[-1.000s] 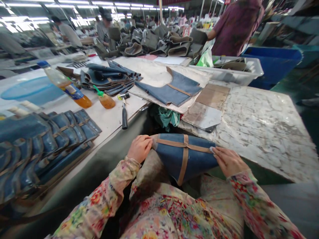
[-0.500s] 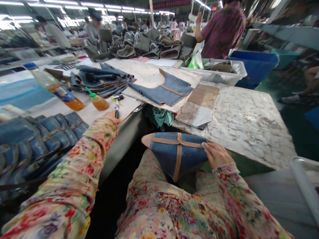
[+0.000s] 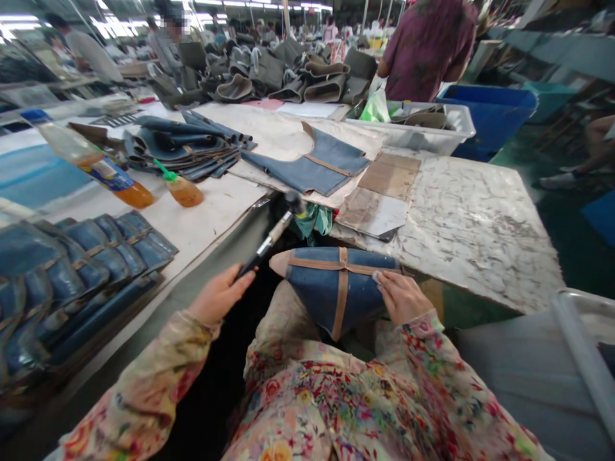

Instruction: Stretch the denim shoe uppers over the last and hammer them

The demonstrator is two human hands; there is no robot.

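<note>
A blue denim shoe upper (image 3: 336, 288) with tan straps lies over a form on my lap. My right hand (image 3: 401, 298) rests on its right edge, fingers pressed down on the fabric. My left hand (image 3: 218, 298) is closed round the black handle of a hammer (image 3: 273, 234), whose head points up and away above the upper's left tip. Both sleeves are floral.
On the table (image 3: 480, 218): a flat denim piece (image 3: 312, 163), a stack of denim pieces (image 3: 182, 150), two bottles of amber liquid (image 3: 103, 169) (image 3: 180, 189), and a row of finished uppers (image 3: 81, 256) at left. A white tray (image 3: 432, 131), blue bin (image 3: 494, 115) and a person in maroon (image 3: 427, 45) stand behind.
My left hand left the upper, reached to the table, picked up the hammer and brought it back toward my lap. My right hand stayed on the upper.
</note>
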